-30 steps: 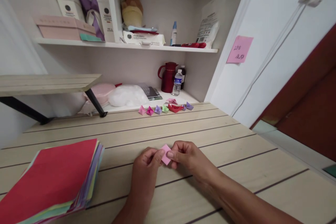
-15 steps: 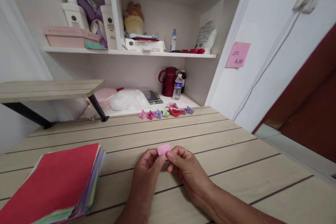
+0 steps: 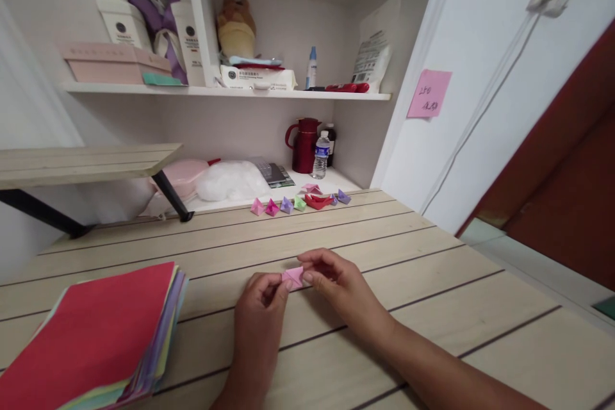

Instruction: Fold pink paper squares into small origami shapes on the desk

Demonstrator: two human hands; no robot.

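A small piece of folded pink paper (image 3: 293, 277), creased across its face, is held just above the wooden tabletop. My left hand (image 3: 262, 304) pinches its left end between thumb and fingers. At the right end is my right hand (image 3: 343, 282), its thumb at the paper's edge and its index finger lifted away, leaving a gap between them. Beyond the hands, several small folded paper boats stand in a row, among them a larger red boat (image 3: 318, 202), a green one (image 3: 300, 203) and a magenta one (image 3: 271, 207).
A stack of coloured paper (image 3: 91, 327), red sheet on top, lies to the left. Behind it is a small raised wooden shelf (image 3: 86, 163) on black legs. At the back stand a dark red jug (image 3: 303, 147) and a water bottle (image 3: 321, 157).
My right index finger has lifted off the pink paper and the hand has opened. The paper now lies flatter, showing crossing creases, and my left hand still pinches it.
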